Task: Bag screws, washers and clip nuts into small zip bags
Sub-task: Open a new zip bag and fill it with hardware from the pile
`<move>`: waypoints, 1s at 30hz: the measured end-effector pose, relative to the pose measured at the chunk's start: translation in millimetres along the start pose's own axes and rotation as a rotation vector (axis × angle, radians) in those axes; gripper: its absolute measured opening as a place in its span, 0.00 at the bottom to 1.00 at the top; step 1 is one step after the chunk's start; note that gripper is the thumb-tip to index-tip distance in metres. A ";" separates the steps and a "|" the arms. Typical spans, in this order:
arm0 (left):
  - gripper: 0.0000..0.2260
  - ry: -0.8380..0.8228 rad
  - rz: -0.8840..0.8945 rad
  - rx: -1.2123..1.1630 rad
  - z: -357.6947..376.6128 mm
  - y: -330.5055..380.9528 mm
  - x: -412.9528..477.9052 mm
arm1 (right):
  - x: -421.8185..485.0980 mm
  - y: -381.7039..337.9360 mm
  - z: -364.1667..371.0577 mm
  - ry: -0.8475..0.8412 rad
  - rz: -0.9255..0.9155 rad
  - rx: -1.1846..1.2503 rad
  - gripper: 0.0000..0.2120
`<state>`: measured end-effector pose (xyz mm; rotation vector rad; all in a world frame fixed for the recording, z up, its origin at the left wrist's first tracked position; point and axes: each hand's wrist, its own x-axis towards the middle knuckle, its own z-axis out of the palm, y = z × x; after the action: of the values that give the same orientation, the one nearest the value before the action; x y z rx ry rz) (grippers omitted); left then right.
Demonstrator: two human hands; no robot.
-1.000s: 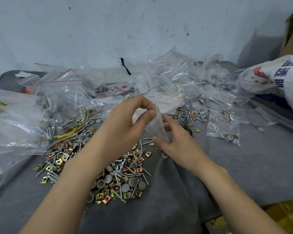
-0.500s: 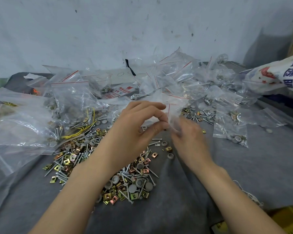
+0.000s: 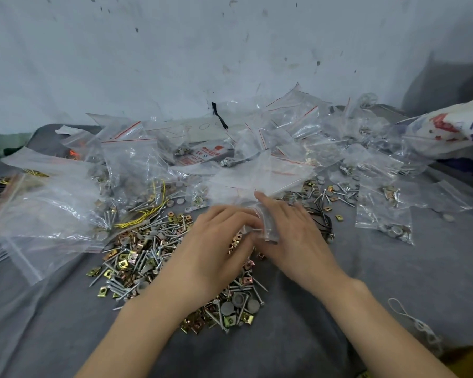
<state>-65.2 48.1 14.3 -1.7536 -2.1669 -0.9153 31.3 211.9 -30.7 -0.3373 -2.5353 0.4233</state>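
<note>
A loose pile of screws, grey washers and gold clip nuts [image 3: 137, 257] lies on the grey cloth [image 3: 393, 274] in front of me. My left hand [image 3: 216, 249] and my right hand [image 3: 292, 238] meet low over the pile's far right edge. Between them sits a small clear zip bag [image 3: 268, 227]; my right hand's fingers curl round it and my left fingertips pinch its near edge. Both hands hide the hardware under them. What is inside the bag I cannot tell.
Many clear zip bags [image 3: 284, 148] with red seal lines are heaped along the back, some holding hardware. Larger bags [image 3: 38, 203] lie at left. A filled small bag [image 3: 385, 214] lies at right, and a printed sack [image 3: 448, 132] at far right.
Both hands have come down from mid-air to the pile with the small bag, which now sits low between them. The view has tilted slightly.
</note>
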 end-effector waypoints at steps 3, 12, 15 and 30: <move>0.12 0.063 -0.191 -0.025 -4.2 -12.0 0.0 | 2.0 0.2 5.6 0.086 0.000 -0.002 0.39; 0.16 -0.379 -0.365 0.290 17.6 -24.1 9.1 | -3.6 -0.1 5.3 0.240 -0.016 0.052 0.32; 0.19 -0.434 -0.388 0.326 21.7 -25.8 13.8 | -2.6 -1.1 5.4 0.280 0.027 0.103 0.31; 0.14 -0.483 -0.417 0.259 25.2 -21.1 22.7 | -3.0 1.6 8.3 0.318 0.023 0.130 0.32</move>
<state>-85.7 79.0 -0.7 -1.5394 -2.8736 -0.2593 29.4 210.4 -39.4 -0.3549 -2.1856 0.4980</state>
